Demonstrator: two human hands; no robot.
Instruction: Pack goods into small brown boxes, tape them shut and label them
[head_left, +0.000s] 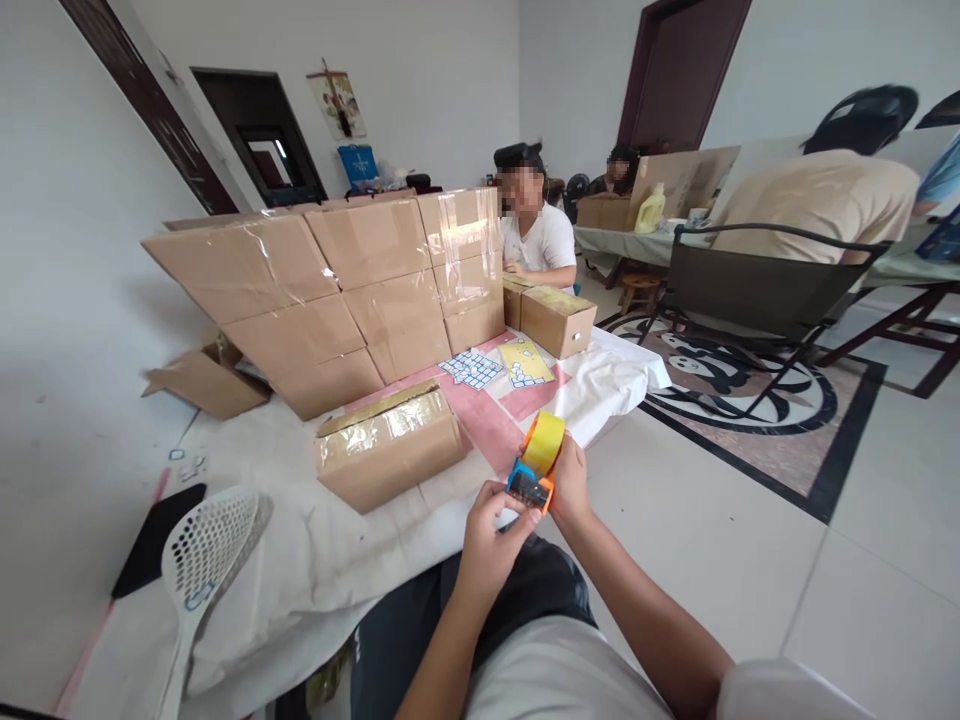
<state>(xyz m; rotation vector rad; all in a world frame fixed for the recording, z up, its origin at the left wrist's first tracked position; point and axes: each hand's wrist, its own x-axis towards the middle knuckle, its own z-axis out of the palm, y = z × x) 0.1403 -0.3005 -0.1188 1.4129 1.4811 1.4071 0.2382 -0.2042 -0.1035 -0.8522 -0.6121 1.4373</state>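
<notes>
Over my lap, at the table's near edge, I hold a tape dispenser (531, 486) with an orange and blue frame, a dark front part and a roll of yellow tape (544, 443). My right hand (571, 482) is closed round the roll side, its fingers largely hidden behind the dispenser. At the dispenser's front end, the thumb and fingers of my left hand (489, 528) pinch it from the left. Whether a loose end of tape is between them I cannot tell. Just beyond my left hand lies a closed cardboard box (394, 450) with shiny tape along its top.
Stacked cardboard boxes (375, 290) form a wall across the table. Blue-and-white sticker sheets (472, 369) and a yellow sheet (526, 362) lie before it. A white slotted scoop (206, 540) is at left. Opposite, a person (544, 235) sits by smaller boxes (559, 318).
</notes>
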